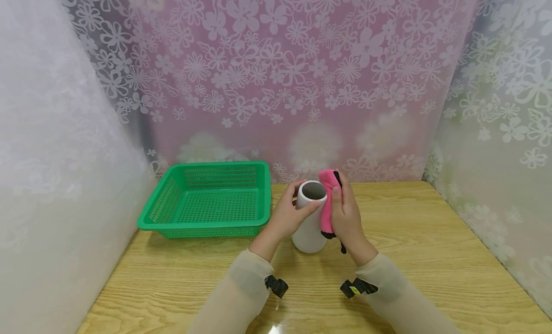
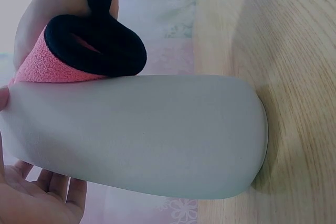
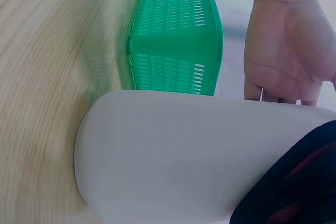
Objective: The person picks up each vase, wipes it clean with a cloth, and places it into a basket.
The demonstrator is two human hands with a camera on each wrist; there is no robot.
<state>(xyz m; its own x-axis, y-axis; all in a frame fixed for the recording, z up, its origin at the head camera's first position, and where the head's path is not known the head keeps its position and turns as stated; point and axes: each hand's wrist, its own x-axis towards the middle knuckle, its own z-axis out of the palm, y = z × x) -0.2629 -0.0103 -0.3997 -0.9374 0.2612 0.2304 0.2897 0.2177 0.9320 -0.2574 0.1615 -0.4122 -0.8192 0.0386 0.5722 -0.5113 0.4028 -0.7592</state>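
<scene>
A white, hollow vase (image 1: 309, 236) stands upright on the wooden table, its round mouth facing up. My left hand (image 1: 288, 213) grips it near the rim, the thumb along the front and the fingers around the left side. My right hand (image 1: 347, 220) holds a folded pink cloth (image 1: 327, 204) with black edging against the vase's right side. In the left wrist view, the black edging (image 2: 128, 51) and a hanging loop show beside the smooth vase (image 2: 152, 137). The right wrist view has the left palm (image 3: 278, 45) behind the vase, its fingertips hidden.
A green perforated plastic basket (image 1: 204, 226) sits to the left of the vase, near the table's back edge. Floral curtains (image 1: 293, 75) enclose the wooden table (image 1: 409, 238) at the back and both sides. Black straps (image 1: 276, 285) circle both wrists over beige sleeves.
</scene>
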